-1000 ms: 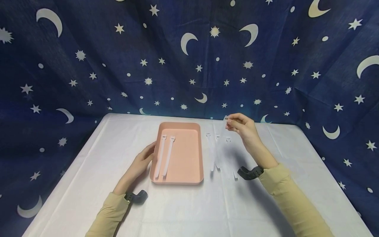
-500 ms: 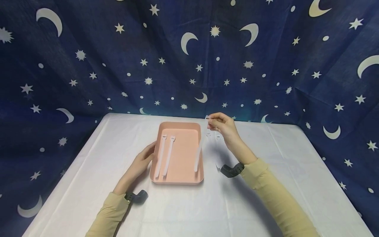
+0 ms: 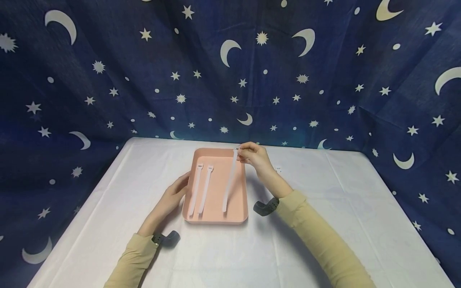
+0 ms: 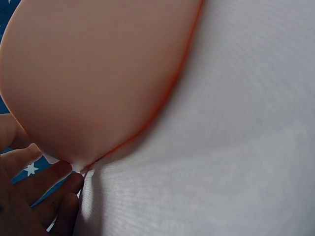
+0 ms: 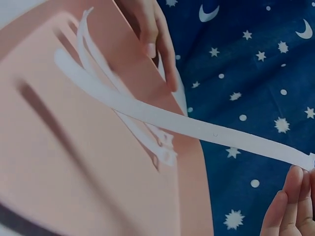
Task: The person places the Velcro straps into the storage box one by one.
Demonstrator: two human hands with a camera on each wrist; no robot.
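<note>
R hand (image 3: 257, 160) pinches white cable tie (image 3: 230, 180) by its head, ctr frame, tail angled over pink tray (image 3: 216, 220). L hand (image 3: 176, 192) has fingers loosely extended against tray's left side, not clenched. Best: steady tray w/ L, lower tail 1st, align approx. w/ 2 ties (image 3: 205, 189) ctr-left, then release.

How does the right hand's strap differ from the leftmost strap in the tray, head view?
The right hand pinches the held strap near one end; no hand holds the leftmost strap. The held strap is raised above the tray; the leftmost strap lies in it. Both are long, narrow and white.
</note>
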